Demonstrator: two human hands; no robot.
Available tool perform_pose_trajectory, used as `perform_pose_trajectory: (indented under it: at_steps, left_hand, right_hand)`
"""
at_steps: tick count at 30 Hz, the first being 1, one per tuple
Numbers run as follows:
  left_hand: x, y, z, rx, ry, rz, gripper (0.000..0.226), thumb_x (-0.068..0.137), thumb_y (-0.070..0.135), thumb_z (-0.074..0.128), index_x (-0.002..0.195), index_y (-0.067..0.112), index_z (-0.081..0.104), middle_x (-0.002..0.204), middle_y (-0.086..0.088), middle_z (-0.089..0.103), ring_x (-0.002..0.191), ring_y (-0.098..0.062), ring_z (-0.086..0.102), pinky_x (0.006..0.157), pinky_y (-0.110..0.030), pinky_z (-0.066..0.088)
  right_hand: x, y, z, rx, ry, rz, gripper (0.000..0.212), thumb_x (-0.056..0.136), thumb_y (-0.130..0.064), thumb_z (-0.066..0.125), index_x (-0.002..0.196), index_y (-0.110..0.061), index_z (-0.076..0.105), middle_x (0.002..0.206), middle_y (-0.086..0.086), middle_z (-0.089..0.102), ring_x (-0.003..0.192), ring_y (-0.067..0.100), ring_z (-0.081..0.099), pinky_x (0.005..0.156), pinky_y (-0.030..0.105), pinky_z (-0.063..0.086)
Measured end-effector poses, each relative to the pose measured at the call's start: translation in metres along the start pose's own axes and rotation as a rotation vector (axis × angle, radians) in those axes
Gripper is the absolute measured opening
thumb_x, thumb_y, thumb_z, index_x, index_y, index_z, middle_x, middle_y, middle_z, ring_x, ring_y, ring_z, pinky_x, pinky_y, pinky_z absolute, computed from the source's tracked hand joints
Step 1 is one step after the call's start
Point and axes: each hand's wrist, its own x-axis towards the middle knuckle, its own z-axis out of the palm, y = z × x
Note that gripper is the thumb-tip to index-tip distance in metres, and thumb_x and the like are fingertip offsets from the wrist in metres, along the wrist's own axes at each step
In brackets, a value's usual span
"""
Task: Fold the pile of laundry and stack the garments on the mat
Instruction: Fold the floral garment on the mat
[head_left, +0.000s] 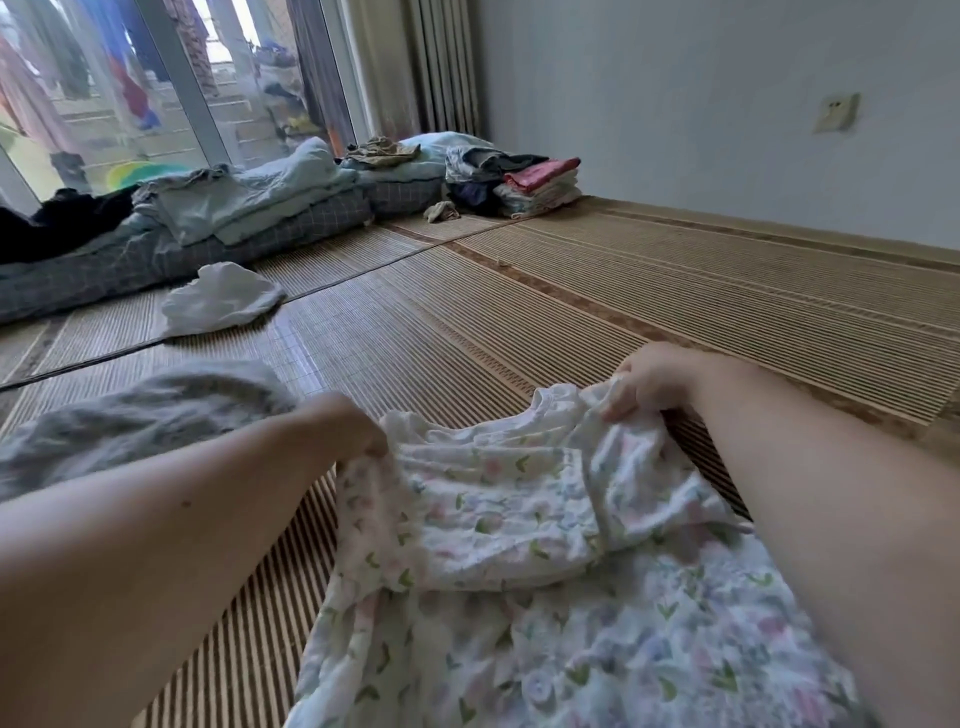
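I see bare mat open ahead of both hands, out to its far edge by the wall; its right edge ends just past my right hand. The garment lies rumpled at the mat's near end, white with pink and green print. My left hand pinches its left corner; the right grips the other. A grey cloth sits on the mat's near left, a folded stack at its far end

Head view, my only feed: wide-angle camera low over the mat, facing forward and down. The mat's near edge lies close; the wall bounds the field.
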Motion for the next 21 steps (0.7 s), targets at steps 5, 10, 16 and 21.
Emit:
perform_pose_trajectory:
  at_steps: [5, 10, 16, 21]
  left_hand:
    - [0.017, 0.005, -0.024, -0.303, 0.180, 0.110, 0.014, 0.077, 0.017, 0.069, 0.090, 0.013, 0.072, 0.082, -0.006, 0.069, 0.077, -0.023, 0.066, 0.062, -0.029, 0.052]
    - [0.017, 0.004, -0.043, -0.562, 0.367, 0.278, 0.006, 0.078, 0.020, 0.070, 0.074, 0.020, 0.065, 0.068, 0.003, 0.064, 0.060, -0.012, 0.059, 0.053, -0.020, 0.040]
    - [-0.045, -0.041, -0.032, -0.460, 0.356, 0.553, 0.021, 0.077, 0.013, 0.073, 0.064, 0.018, 0.057, 0.053, 0.005, 0.054, 0.050, -0.013, 0.050, 0.051, -0.029, 0.042]
    - [-0.110, -0.107, 0.011, -0.218, 0.188, 0.702, 0.024, 0.057, 0.012, 0.070, 0.069, 0.030, 0.059, 0.068, 0.015, 0.065, 0.060, -0.003, 0.056, 0.051, -0.014, 0.040]
  right_hand:
    - [0.016, -0.020, -0.008, 0.156, 0.317, -0.126, 0.012, 0.079, -0.013, 0.076, 0.085, -0.016, 0.066, 0.098, 0.011, 0.069, 0.093, 0.028, 0.064, 0.083, 0.034, 0.052]
    - [0.001, -0.038, -0.026, 0.318, 0.510, -0.303, 0.012, 0.082, -0.015, 0.072, 0.080, -0.022, 0.063, 0.094, 0.005, 0.067, 0.088, 0.023, 0.062, 0.074, 0.031, 0.051]
    - [-0.085, 0.001, -0.024, 0.446, 0.302, -0.570, 0.037, 0.079, -0.004, 0.073, 0.092, -0.038, 0.067, 0.087, -0.022, 0.070, 0.080, -0.008, 0.066, 0.061, 0.010, 0.052]
    - [-0.142, 0.065, 0.000, 0.026, 0.202, -0.394, 0.056, 0.077, 0.002, 0.070, 0.087, -0.054, 0.066, 0.087, -0.024, 0.070, 0.086, -0.008, 0.064, 0.072, 0.009, 0.048]
